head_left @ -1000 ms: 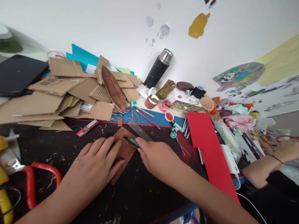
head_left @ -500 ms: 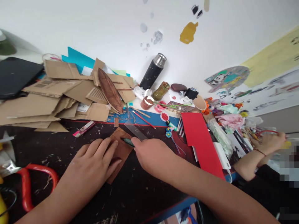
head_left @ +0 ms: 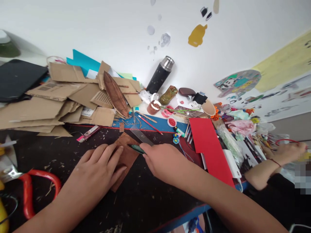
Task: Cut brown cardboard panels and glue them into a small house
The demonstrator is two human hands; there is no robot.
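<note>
A brown-painted flat piece (head_left: pixel 131 149), seemingly cardboard, lies on the dark tabletop. My left hand (head_left: pixel 97 165) presses on it with fingers stretched out flat, covering its left part. In my right hand (head_left: pixel 161 160) is a slim dark green pen-like tool (head_left: pixel 137 148); its tip rests at or just over the piece's upper right area. Whether that tip is a blade or a point is too small to tell. A clear ruler (head_left: pixel 141 134) lies just beyond, partly under or behind my right hand.
Stacked cardboard (head_left: pixel 31 110) and a brown boat-shaped piece (head_left: pixel 116 94) fill the back left. Red-handled scissors (head_left: pixel 28 191) lie at the near left. A black thermos (head_left: pixel 159 77) stands by the wall. Red card (head_left: pixel 211 145) is at right, near another person's arm (head_left: pixel 267 168).
My right hand and the green tool have shifted slightly right along the brown piece. My left hand stays in place. The other person's hand at right has moved a little.
</note>
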